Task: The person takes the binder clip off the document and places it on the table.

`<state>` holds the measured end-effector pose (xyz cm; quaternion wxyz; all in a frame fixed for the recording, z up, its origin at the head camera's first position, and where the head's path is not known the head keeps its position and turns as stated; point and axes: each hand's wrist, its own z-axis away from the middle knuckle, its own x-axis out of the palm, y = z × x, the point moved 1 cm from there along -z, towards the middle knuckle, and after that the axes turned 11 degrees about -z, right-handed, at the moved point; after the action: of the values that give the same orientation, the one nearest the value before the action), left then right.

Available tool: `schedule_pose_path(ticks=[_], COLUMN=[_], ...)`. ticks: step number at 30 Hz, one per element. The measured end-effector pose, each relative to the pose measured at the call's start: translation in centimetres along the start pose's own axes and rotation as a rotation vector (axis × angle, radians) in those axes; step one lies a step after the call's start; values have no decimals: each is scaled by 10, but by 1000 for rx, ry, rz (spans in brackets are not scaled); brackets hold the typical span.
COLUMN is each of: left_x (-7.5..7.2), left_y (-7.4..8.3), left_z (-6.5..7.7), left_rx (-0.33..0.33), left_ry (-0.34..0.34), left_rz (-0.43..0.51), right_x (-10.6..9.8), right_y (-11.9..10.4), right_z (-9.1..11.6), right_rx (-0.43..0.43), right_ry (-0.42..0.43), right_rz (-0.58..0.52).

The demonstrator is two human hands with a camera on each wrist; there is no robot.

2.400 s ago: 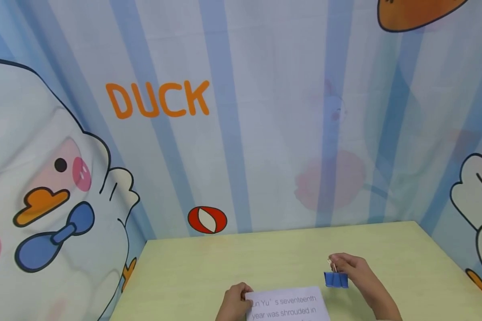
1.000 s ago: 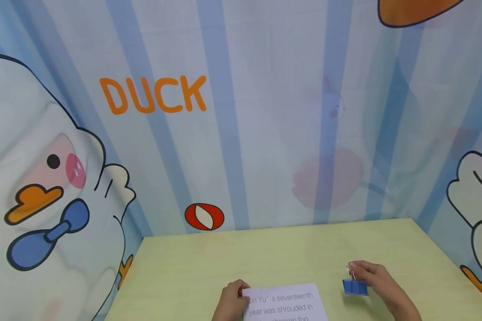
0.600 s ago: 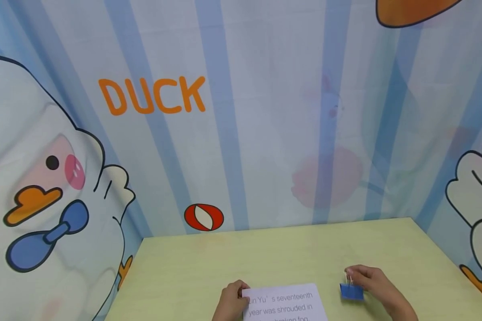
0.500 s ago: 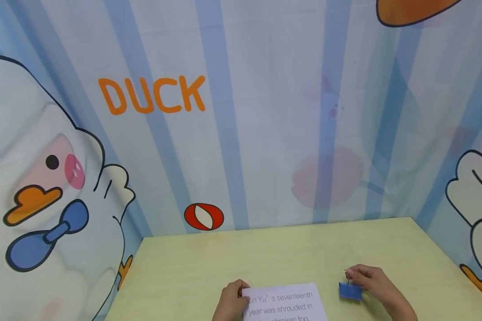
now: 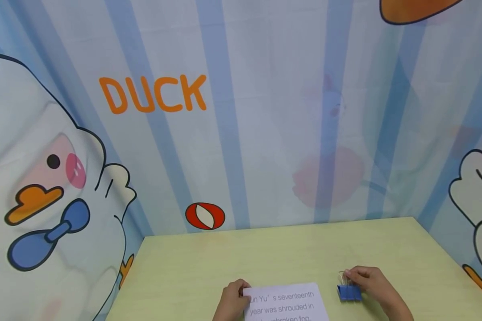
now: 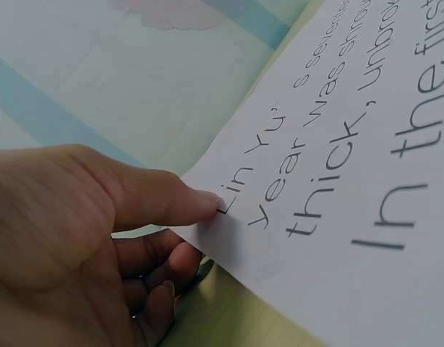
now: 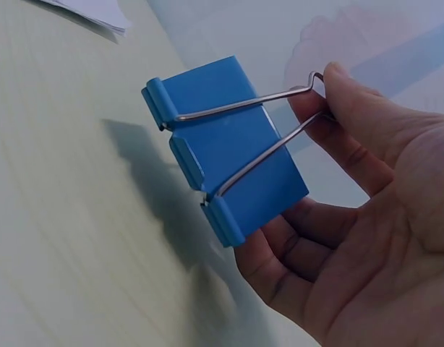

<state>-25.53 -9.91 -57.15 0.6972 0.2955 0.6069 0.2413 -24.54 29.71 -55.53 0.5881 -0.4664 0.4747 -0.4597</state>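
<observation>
A blue binder clip hangs from my right hand, its mouth pointing down toward the table. In the right wrist view, the thumb and index finger pinch one wire handle of the binder clip, while the other fingers curl beneath its body. My left hand pinches the upper left corner of a printed paper sheet. In the left wrist view, the thumb of the left hand lies on top of the paper, over the first line of text, with the fingers tucked under the corner.
The pale yellow table reaches back to a curtain with blue stripes and duck drawings. To the right of the paper, the clip casts a shadow on the tabletop. The head view cuts off the paper's lower part.
Since the oldest frame, my right hand has moved the binder clip to the right and lower, away from the paper; lately it shifts only slightly. My left hand keeps its hold on the corner.
</observation>
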Motion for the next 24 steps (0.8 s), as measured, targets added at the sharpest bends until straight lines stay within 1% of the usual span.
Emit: schedule_pose_path(ticks=[2, 5, 9, 15, 18, 20, 24], left_x=[0, 0, 0, -2, -2, -2, -2], left_y=[1, 2, 3, 3, 3, 4, 5], left_z=[-1, -1, -2, -1, 1, 3, 6], left_rx=[-4, 1, 19, 57, 59, 48, 34], left_ry=[5, 8, 8, 36, 42, 38, 33], left_rz=[-10, -12, 4, 20, 26, 27, 17], right_x=[1, 1, 1, 1, 3, 4, 4], right_y=[0, 1, 2, 2, 3, 5, 9], right_z=[0, -2, -3, -7, -9, -10, -11], right_rx=[10, 3, 1, 30, 52, 61, 50], right_ry=[13, -5, -7, 35, 63, 72, 49], right_rz=[-3, 6, 21, 45, 66, 72, 85])
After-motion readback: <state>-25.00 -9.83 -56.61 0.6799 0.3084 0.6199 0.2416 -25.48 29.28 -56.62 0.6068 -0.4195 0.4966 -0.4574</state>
